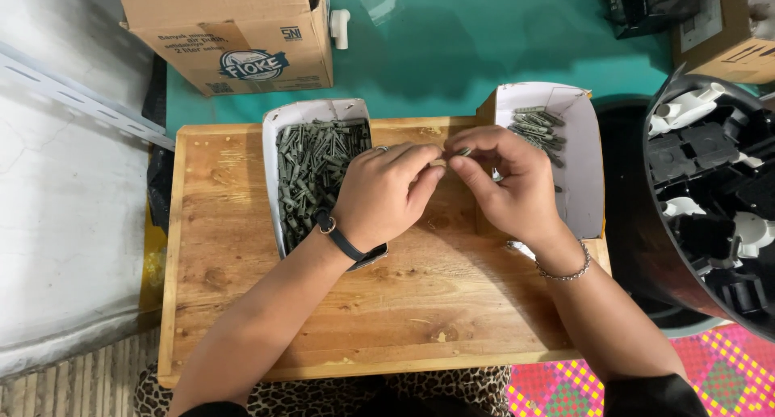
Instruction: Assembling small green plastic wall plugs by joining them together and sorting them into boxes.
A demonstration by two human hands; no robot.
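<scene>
A small grey-green plastic piece (464, 151) is pinched between the fingertips of the left hand (386, 192) and the right hand (504, 183), above the middle of the wooden tray table (242, 304). The fingers of both hands are curled and pressed together at the tips; the thumbs are brought in against the forefingers. Most of the piece is hidden by the fingers, so its full shape cannot be told.

Handling, judged: the piece is taken to be light, stiff and somewhat slick, too small for anything but a fingertip pinch at its ends. Little fragility is expected.

Appearance: it is judged to match the short ribbed pegs, dull olive-grey, heaped in the left white tray (278, 118); a smaller, neater bundle is laid in the right white tray (585, 167). A cardboard box (234, 29) is seen beyond, on the teal floor (452, 54).
</scene>
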